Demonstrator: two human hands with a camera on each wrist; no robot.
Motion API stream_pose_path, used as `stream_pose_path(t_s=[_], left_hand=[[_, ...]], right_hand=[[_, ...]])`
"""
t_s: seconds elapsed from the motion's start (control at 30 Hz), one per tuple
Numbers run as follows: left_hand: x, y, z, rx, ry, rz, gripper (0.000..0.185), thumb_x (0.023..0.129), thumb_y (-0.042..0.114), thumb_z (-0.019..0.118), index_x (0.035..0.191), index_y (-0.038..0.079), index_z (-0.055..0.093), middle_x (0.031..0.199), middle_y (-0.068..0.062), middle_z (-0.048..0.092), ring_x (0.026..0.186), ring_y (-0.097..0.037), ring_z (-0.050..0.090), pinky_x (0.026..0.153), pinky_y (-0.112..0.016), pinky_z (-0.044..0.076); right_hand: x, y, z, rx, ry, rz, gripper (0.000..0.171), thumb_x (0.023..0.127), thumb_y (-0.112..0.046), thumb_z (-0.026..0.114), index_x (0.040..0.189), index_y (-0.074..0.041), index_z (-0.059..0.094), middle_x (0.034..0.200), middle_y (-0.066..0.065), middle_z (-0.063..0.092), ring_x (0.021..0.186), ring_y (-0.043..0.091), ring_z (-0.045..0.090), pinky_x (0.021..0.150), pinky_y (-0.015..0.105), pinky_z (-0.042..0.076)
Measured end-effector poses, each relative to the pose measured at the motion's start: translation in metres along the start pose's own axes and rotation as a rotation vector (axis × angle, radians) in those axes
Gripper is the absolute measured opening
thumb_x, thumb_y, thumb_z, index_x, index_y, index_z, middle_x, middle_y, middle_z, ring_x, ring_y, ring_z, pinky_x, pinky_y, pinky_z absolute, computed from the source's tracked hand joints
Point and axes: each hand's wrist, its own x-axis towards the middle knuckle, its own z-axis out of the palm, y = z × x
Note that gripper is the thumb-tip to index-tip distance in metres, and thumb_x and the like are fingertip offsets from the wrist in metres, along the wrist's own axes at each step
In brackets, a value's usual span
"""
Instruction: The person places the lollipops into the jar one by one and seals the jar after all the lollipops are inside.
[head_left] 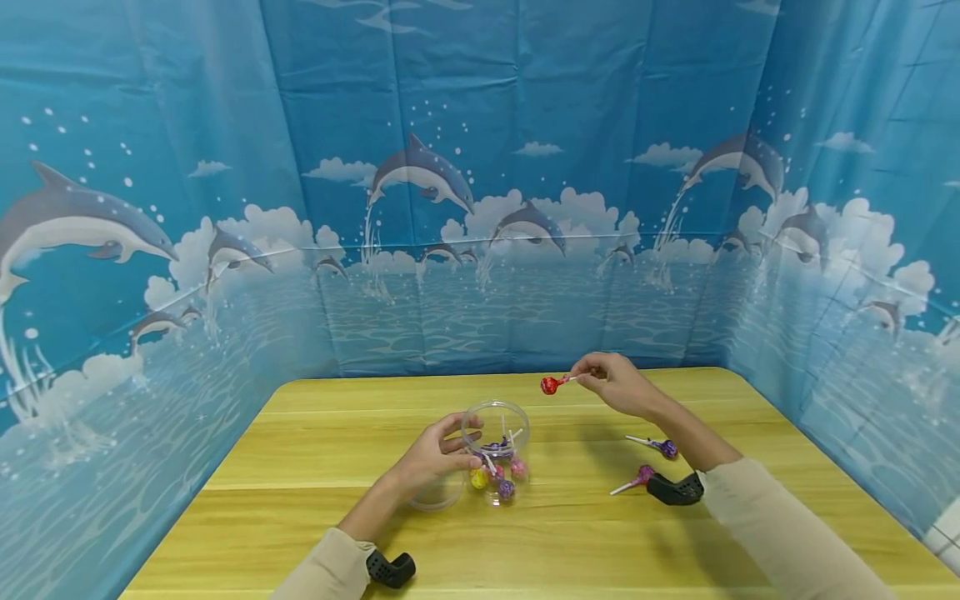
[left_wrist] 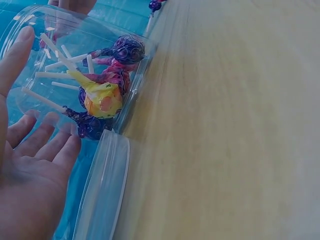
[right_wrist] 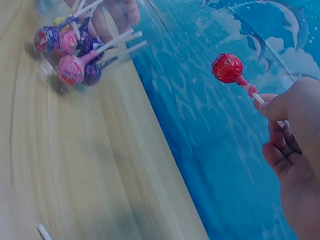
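While the left hand (head_left: 435, 457) steadies the clear jar (head_left: 496, 450), several lollipops already inside, the right hand (head_left: 617, 383) pinches a red lollipop (head_left: 550, 385) above it. Two lollipops (head_left: 651, 462) remain on the table (head_left: 315, 500); mostly done.

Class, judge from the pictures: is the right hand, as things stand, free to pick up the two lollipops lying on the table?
Probably not yet: the right hand already pinches a red lollipop. Nothing covers the two lollipops beside its forearm.
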Motion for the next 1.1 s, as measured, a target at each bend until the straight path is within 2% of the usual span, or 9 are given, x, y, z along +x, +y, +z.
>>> stream_pose_path(t_s=[0.4,0.73,0.93,1.03,1.1], left_hand=[[-0.001,0.000,0.000,-0.012,0.009,-0.005,0.064,0.096,0.010,0.077,0.150,-0.001,0.044,0.152,-0.019,0.045,0.145,-0.042,0.039,0.104,-0.040,0.051],[-0.001,-0.001,0.000,-0.016,-0.001,0.001,0.065,0.095,0.013,0.078,0.150,0.002,0.045,0.152,-0.019,0.045,0.146,-0.046,0.035,0.103,-0.040,0.051],[-0.001,0.000,0.000,-0.019,-0.001,0.003,0.065,0.095,0.014,0.078,0.150,0.002,0.045,0.152,-0.019,0.044,0.146,-0.047,0.035,0.103,-0.041,0.052],[-0.001,0.001,0.000,-0.014,-0.002,0.007,0.066,0.096,0.015,0.078,0.150,0.001,0.044,0.153,-0.020,0.044,0.145,-0.048,0.035,0.103,-0.041,0.052],[-0.001,0.002,0.000,-0.010,-0.003,0.002,0.067,0.096,0.015,0.078,0.151,0.002,0.043,0.153,-0.019,0.043,0.145,-0.047,0.036,0.103,-0.041,0.052]], right_hand=[[0.007,-0.018,0.017,-0.033,-0.034,-0.080,0.014,0.106,-0.010,0.060,0.106,-0.008,0.074,0.100,0.003,0.066,0.086,0.020,0.058,0.075,0.039,0.051],[0.014,-0.039,0.028,-0.079,-0.093,-0.197,0.013,0.105,-0.007,0.061,0.106,-0.009,0.074,0.100,-0.001,0.066,0.084,0.017,0.056,0.076,0.037,0.051],[0.024,-0.056,0.037,-0.179,-0.176,-0.305,0.016,0.103,-0.004,0.061,0.102,-0.010,0.076,0.102,0.005,0.068,0.087,0.016,0.059,0.074,0.042,0.054],[0.029,-0.062,0.043,-0.245,-0.222,-0.367,0.018,0.101,-0.002,0.062,0.100,-0.011,0.079,0.101,0.003,0.069,0.089,0.015,0.062,0.075,0.044,0.056],[0.032,-0.065,0.046,-0.287,-0.251,-0.402,0.019,0.100,-0.001,0.063,0.099,-0.010,0.079,0.100,-0.001,0.069,0.090,0.015,0.063,0.076,0.041,0.056]])
